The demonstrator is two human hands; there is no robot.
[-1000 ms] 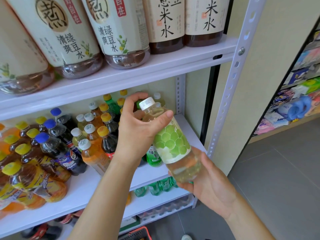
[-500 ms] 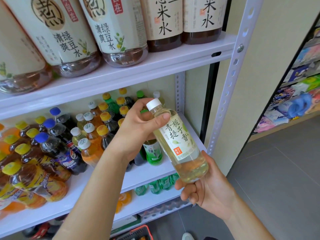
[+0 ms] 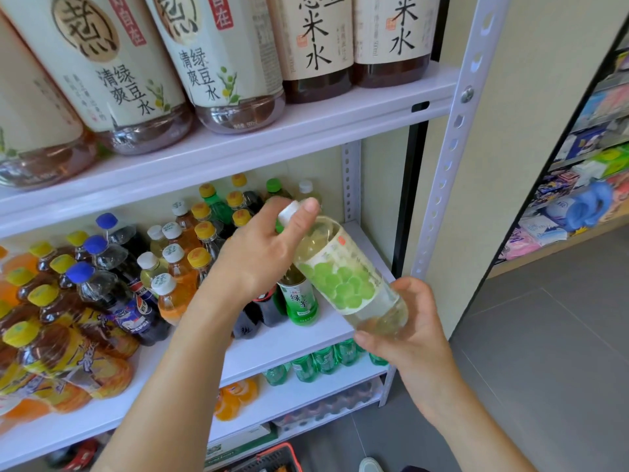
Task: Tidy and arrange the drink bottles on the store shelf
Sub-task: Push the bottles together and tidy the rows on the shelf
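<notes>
A pale green-tea bottle [image 3: 343, 277] with a white cap and a label of green grapes is tilted in front of the middle shelf [image 3: 299, 338]. My left hand [image 3: 258, 253] grips its neck and cap end from the left. My right hand [image 3: 405, 332] cups and grips its base from below. The bottle hangs in the air over the shelf's right end, just right of a green tea bottle [image 3: 301, 303] that stands on the shelf.
Cola, orange soda and iced tea bottles [image 3: 112, 284] crowd the shelf's left and back. Large bottles [image 3: 218, 63] fill the upper shelf. Green bottles [image 3: 316, 362] sit on the shelf below. A white upright post [image 3: 446, 185] bounds the right side; a red basket [image 3: 272, 458] lies below.
The bottle has been turned about its axis between my hands: the text side faced me half a second ago, the grape side faces me now. My left hand shifted up over the cap.
</notes>
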